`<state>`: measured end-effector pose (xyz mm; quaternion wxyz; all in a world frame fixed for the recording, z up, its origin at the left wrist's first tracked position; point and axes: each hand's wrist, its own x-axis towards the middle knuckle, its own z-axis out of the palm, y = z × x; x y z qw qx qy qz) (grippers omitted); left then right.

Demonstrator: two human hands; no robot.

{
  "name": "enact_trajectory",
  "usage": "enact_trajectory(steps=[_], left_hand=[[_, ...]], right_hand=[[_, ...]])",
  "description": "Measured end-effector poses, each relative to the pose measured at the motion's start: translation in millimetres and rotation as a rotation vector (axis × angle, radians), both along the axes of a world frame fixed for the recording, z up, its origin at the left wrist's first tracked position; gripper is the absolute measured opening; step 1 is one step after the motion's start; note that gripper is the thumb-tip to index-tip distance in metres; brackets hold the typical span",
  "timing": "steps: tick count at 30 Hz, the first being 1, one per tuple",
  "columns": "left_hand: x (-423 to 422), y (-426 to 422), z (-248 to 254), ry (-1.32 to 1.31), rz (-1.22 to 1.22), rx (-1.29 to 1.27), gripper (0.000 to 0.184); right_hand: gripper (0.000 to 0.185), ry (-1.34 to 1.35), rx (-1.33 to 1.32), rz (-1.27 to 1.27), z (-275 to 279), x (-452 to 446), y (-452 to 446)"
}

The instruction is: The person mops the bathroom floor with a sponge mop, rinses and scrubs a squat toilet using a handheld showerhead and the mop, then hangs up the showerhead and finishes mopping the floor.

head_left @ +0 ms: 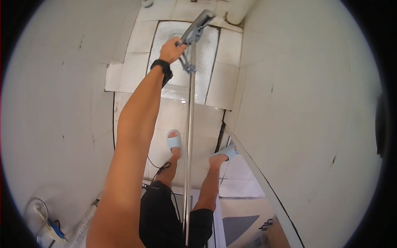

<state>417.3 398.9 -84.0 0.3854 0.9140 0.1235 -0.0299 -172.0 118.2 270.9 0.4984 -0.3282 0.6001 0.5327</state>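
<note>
A mop with a long steel pole (190, 120) runs up the middle of the view, its grey head (200, 25) tilted at the top. My left hand (171, 50), with a black band on the wrist, is closed on the side of the mop head by its grey hinged fittings. A lower grey bracket (189, 67) sits on the pole just beneath the hand. Behind the mop head lies a wet white squat-toilet basin (165, 35) set in the tiles. The pole's lower end leaves the bottom edge, and my right hand is out of view.
Pale walls rise close on both sides. My feet in light blue slippers (174, 139) stand on white tiles (161, 120), the right one by a doorway. A dark cable (165, 165) hangs near my left leg. A hose and blue-white fitting (56, 229) are at lower left.
</note>
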Motion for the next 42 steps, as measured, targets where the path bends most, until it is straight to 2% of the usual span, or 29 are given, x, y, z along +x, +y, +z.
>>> enact_trajectory(steps=[2, 12, 15, 19, 29, 34, 36, 38, 39, 41, 42], left_hand=[[8.8, 1.0, 11.8, 0.010, 0.043, 0.016, 0.040], [26.7, 16.9, 34.1, -0.020, 0.118, -0.030, 0.051], [20.8, 19.3, 34.2, -0.089, 0.192, 0.012, 0.049], [18.2, 30.4, 28.6, -0.128, 0.158, 0.035, 0.049], [10.7, 39.1, 31.6, -0.170, 0.153, -0.099, 0.041], [4.0, 40.7, 30.8, -0.116, 0.195, -0.109, 0.038], [0.7, 37.1, 32.5, -0.147, 0.263, -0.216, 0.037], [-3.9, 34.0, 36.1, -0.134, 0.278, -0.238, 0.038], [-6.2, 33.5, 39.4, -0.122, 0.293, -0.257, 0.039], [-10.6, 29.7, 42.8, -0.140, 0.303, -0.241, 0.039], [-13.1, 28.0, 42.9, -0.153, 0.321, -0.222, 0.040]], right_hand=[[0.016, -0.420, -0.071, 0.588, -6.5, -1.5, 14.3], [0.016, -0.518, -0.107, 0.546, -26.3, 9.7, 22.6], [0.016, -0.560, -0.125, 0.530, -30.3, 18.4, 26.5], [0.016, -0.614, -0.142, 0.517, -33.1, 30.3, 27.5], [0.017, -0.734, -0.150, 0.483, -46.3, 74.4, 28.2], [0.022, -0.654, -0.087, 0.559, -44.7, 88.1, 21.0], [0.024, -0.601, -0.073, 0.569, -48.5, 76.8, 18.6], [0.027, -0.570, 0.029, 0.352, -52.4, 63.7, 22.7], [0.027, -0.571, 0.024, 0.347, -49.7, 65.7, 27.1], [0.027, -0.761, -0.073, 0.470, -46.5, 73.6, 33.2], [0.027, -0.764, -0.075, 0.467, -52.8, 67.9, 31.3]])
